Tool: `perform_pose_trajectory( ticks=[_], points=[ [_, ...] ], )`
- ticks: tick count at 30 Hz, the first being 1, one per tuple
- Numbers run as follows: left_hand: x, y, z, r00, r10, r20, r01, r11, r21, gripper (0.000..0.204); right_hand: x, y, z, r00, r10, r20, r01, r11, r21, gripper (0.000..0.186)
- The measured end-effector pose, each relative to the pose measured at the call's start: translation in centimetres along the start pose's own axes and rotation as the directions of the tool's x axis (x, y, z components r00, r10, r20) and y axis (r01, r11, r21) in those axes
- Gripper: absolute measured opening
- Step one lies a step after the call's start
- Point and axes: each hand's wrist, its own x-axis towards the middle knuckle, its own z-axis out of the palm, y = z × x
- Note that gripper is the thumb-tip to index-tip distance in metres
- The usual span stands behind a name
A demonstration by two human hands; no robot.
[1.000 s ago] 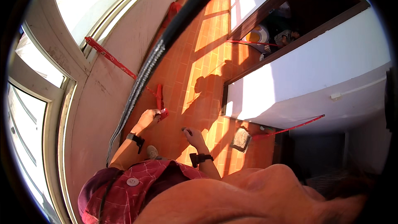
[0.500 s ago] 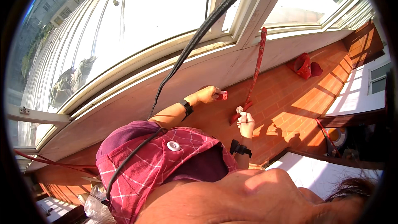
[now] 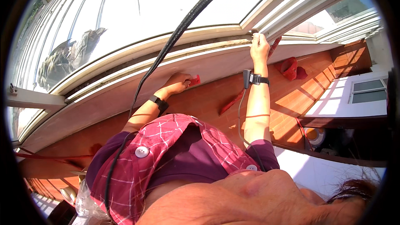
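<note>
- Our right hand [image 3: 259, 46] had risen to the window track [image 3: 225, 41], pinching a small dark object [image 3: 254, 30].
- Our left hand [image 3: 178, 83], lower, gripped a red piece [image 3: 194, 81].
- Leftward of the right, the track looked grimy, seemingly unfinished.

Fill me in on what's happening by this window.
A person stands beside the window frame. The left hand holds a small red flat piece in front of the wall below the window. The right hand is up at the frame, fingers pinching a small dark object, too small to identify. A red bucket is on the tiled floor.
</note>
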Motion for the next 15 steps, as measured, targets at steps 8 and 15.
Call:
perform_pose_trajectory(
  ticks=[8,15],
  points=[
    [-4.4,-1.9,-2.8,0.997,-0.070,0.031,0.071,0.996,-0.058,0.017,1.0,-5.4,2.3,0.969,0.085,0.234,0.039,0.876,-0.482,0.034],
    [-3.8,-2.4,-2.5,0.996,0.049,0.076,-0.036,0.986,-0.162,0.017,-3.5,-13.8,4.2,0.884,-0.022,0.468,0.014,1.000,0.022,0.023]
  ],
)
